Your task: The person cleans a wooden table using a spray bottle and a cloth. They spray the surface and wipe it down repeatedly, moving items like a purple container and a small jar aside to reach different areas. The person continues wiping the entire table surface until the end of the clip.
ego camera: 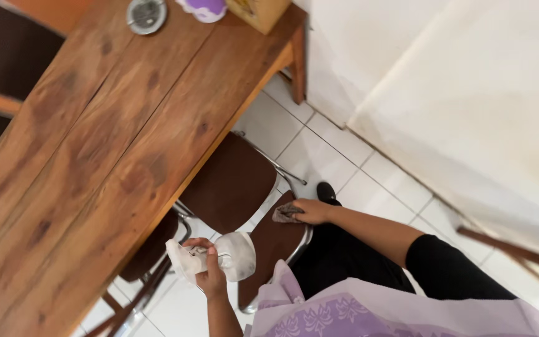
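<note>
Grey cloth [286, 213] sits bunched on the brown chair seat [276, 240] at about 6 o'clock of frame centre, pressed under the right hand [310, 211]. Fingers curl down on the cloth, mostly covering it; only a crumpled end sticks out at 9 o'clock of the hand. Cannot tell the cloth's full size.

Left hand [210, 274] at 7 o'clock of centre, closed around a white spray bottle [235, 254]. Bottle is blurred and foreshortened; the nozzle is hard to make out, and a pale crumpled bit at 9 o'clock of the hand could be a rag or part of the bottle, cannot tell.

Second brown chair [229, 184] sits at 12 o'clock of the first, tucked partly under the wooden counter [95, 156]; its metal frame shows at the edges. A third seat at 9 o'clock of the left hand is mostly hidden under the counter.

Counter fills the left half, cut off at left and bottom. At its far end, 12 o'clock, a round metal dish [146, 14], a purple-and-white object [204, 9] and a wooden box [258, 12], all cropped by the top edge.

Black trousers, one black shoe [326, 191] on white floor tiles [338, 159]. Lilac patterned garment [357, 309] cut off at the bottom. White wall at 2 o'clock.
</note>
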